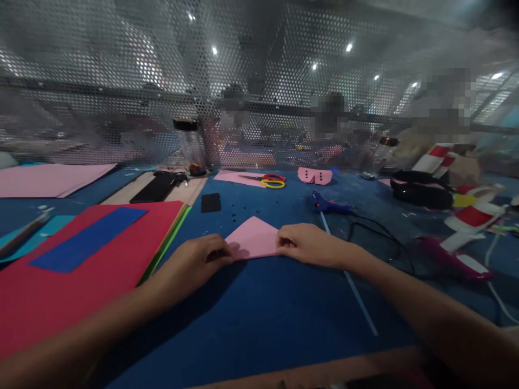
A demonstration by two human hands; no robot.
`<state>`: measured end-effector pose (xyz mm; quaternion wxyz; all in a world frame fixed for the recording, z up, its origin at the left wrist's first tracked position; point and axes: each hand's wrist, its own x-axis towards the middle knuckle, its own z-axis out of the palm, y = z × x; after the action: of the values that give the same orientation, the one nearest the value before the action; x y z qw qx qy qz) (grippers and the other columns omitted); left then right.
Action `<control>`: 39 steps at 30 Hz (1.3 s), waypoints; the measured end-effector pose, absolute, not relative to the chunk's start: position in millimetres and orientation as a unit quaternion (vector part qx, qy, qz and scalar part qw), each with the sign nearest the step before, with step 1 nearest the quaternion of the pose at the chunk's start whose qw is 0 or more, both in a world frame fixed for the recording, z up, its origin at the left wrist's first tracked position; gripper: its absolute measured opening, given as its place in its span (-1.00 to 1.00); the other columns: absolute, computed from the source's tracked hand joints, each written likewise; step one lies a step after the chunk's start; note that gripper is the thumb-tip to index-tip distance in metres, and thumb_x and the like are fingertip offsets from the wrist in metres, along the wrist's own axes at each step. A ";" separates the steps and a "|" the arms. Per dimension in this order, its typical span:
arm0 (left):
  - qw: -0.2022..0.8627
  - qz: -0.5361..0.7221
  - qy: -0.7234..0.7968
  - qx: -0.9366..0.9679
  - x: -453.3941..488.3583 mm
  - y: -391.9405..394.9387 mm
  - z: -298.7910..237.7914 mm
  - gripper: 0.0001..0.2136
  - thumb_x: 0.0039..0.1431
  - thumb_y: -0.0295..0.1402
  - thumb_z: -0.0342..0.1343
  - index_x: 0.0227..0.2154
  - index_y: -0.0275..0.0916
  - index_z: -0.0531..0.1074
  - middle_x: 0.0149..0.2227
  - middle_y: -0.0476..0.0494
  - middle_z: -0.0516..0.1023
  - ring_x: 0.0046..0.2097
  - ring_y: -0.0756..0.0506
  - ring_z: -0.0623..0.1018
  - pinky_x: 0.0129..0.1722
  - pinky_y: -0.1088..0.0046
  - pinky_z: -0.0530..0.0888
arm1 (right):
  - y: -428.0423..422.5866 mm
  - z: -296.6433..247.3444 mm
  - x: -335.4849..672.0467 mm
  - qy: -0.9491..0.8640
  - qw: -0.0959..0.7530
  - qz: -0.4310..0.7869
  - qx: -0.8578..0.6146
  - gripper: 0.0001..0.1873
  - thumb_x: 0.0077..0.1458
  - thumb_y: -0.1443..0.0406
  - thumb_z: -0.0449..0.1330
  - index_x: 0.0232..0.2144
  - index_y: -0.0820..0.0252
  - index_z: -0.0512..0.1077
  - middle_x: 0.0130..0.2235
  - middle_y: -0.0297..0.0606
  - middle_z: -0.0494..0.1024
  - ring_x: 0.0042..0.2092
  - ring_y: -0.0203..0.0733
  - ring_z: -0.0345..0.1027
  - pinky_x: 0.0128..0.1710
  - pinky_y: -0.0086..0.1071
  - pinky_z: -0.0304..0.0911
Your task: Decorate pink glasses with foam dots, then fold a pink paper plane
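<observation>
A pink sheet of paper (253, 237), folded to a point facing away from me, lies flat on the blue table cover (259, 313). My left hand (194, 262) pinches its near left corner with curled fingers. My right hand (304, 243) grips its right corner, fingers closed on the edge. Both hands press the paper down against the table.
A stack of red paper (60, 281) with a blue strip (87, 237) lies at left. Scissors (271, 181), a folded pink piece (315, 175), a blue glue gun (326, 204) with cable, a black phone (156, 188), a black card (211, 202) and jars stand behind. Perforated metal screen at the back.
</observation>
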<state>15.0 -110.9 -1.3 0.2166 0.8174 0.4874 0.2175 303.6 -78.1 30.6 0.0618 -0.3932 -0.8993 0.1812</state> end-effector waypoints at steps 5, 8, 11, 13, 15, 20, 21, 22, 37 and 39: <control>0.220 0.195 0.526 0.798 16.2 -110.3 4.2 -0.71 0.25 -0.07 0.12 -0.34 -0.18 0.58 -0.32 -0.10 0.62 -0.29 -0.11 0.56 -0.32 0.43 0.40 | -77.6 34.0 303.7 -0.892 0.045 0.184 -0.411 -0.82 0.25 0.21 0.19 -0.29 0.20 0.49 -0.22 -0.19 0.60 -0.22 -0.16 0.42 -0.29 -0.38 0.13; 0.211 0.180 0.549 0.788 16.2 -109.7 6.0 -0.70 0.22 -0.05 0.14 -0.36 -0.20 0.57 -0.38 -0.08 0.60 -0.35 -0.10 0.53 -0.37 0.44 0.36 | -77.5 33.9 304.2 -0.891 0.039 0.187 -0.411 -0.83 0.24 0.21 0.19 -0.28 0.21 0.49 -0.21 -0.18 0.60 -0.22 -0.16 0.42 -0.28 -0.38 0.14; 0.214 0.177 0.552 0.786 16.0 -109.1 6.6 -0.69 0.20 -0.03 0.14 -0.36 -0.19 0.57 -0.39 -0.07 0.59 -0.37 -0.09 0.51 -0.39 0.44 0.34 | -77.2 33.2 305.3 -0.894 0.040 0.187 -0.406 -0.82 0.25 0.21 0.18 -0.28 0.21 0.50 -0.21 -0.18 0.60 -0.21 -0.16 0.42 -0.27 -0.37 0.15; 0.215 0.175 0.550 0.788 15.5 -109.1 7.1 -0.67 0.20 -0.02 0.12 -0.35 -0.19 0.56 -0.37 -0.08 0.59 -0.36 -0.09 0.51 -0.39 0.43 0.33 | -77.4 33.5 305.7 -0.893 0.040 0.187 -0.407 -0.81 0.25 0.21 0.18 -0.28 0.21 0.50 -0.21 -0.18 0.60 -0.21 -0.16 0.41 -0.28 -0.37 0.14; 0.207 0.170 0.550 0.791 14.7 -109.6 7.8 -0.67 0.21 -0.02 0.10 -0.32 -0.19 0.56 -0.37 -0.08 0.59 -0.36 -0.09 0.50 -0.39 0.43 0.32 | -77.8 34.2 306.1 -0.892 0.038 0.188 -0.410 -0.81 0.25 0.21 0.18 -0.28 0.21 0.50 -0.21 -0.18 0.60 -0.22 -0.16 0.41 -0.29 -0.37 0.14; 0.186 0.158 0.558 0.793 13.6 -110.0 8.8 -0.68 0.21 -0.05 0.08 -0.30 -0.18 0.57 -0.39 -0.08 0.57 -0.39 -0.10 0.49 -0.42 0.42 0.29 | -76.8 33.4 307.8 -0.891 0.036 0.181 -0.415 -0.80 0.24 0.18 0.18 -0.28 0.20 0.50 -0.21 -0.19 0.61 -0.23 -0.16 0.41 -0.31 -0.38 0.11; 0.187 0.158 0.559 0.793 13.8 -109.9 9.0 -0.69 0.21 -0.05 0.08 -0.31 -0.18 0.56 -0.39 -0.09 0.58 -0.38 -0.10 0.49 -0.41 0.42 0.29 | -76.4 32.7 308.3 -0.892 0.037 0.179 -0.413 -0.79 0.24 0.17 0.18 -0.28 0.20 0.50 -0.22 -0.20 0.61 -0.23 -0.16 0.41 -0.32 -0.39 0.10; 0.189 0.158 0.559 0.792 14.1 -109.7 9.2 -0.69 0.21 -0.05 0.08 -0.32 -0.18 0.56 -0.37 -0.09 0.59 -0.37 -0.11 0.50 -0.40 0.42 0.30 | -76.0 32.1 308.8 -0.893 0.038 0.177 -0.411 -0.80 0.24 0.17 0.18 -0.28 0.19 0.50 -0.22 -0.20 0.61 -0.23 -0.16 0.41 -0.32 -0.39 0.10; 0.199 0.150 0.563 0.788 13.6 -109.8 11.3 -0.71 0.20 -0.07 0.08 -0.31 -0.17 0.55 -0.33 -0.10 0.61 -0.33 -0.12 0.53 -0.38 0.42 0.34 | -66.9 29.8 321.3 -0.891 0.031 0.192 -0.410 -0.79 0.21 0.15 0.21 -0.29 0.16 0.52 -0.25 -0.25 0.61 -0.27 -0.19 0.40 -0.36 -0.38 0.06; 0.197 0.151 0.562 0.789 13.6 -109.7 11.4 -0.71 0.20 -0.07 0.08 -0.31 -0.17 0.55 -0.35 -0.09 0.60 -0.34 -0.11 0.52 -0.40 0.44 0.32 | -66.8 30.2 321.7 -0.892 0.029 0.192 -0.409 -0.79 0.21 0.15 0.20 -0.30 0.17 0.51 -0.25 -0.25 0.60 -0.27 -0.19 0.39 -0.36 -0.38 0.07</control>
<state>13.6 -109.7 11.4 0.1971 0.7893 0.5617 0.1507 321.7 -66.8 30.2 0.0295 -0.4090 -0.8916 0.1923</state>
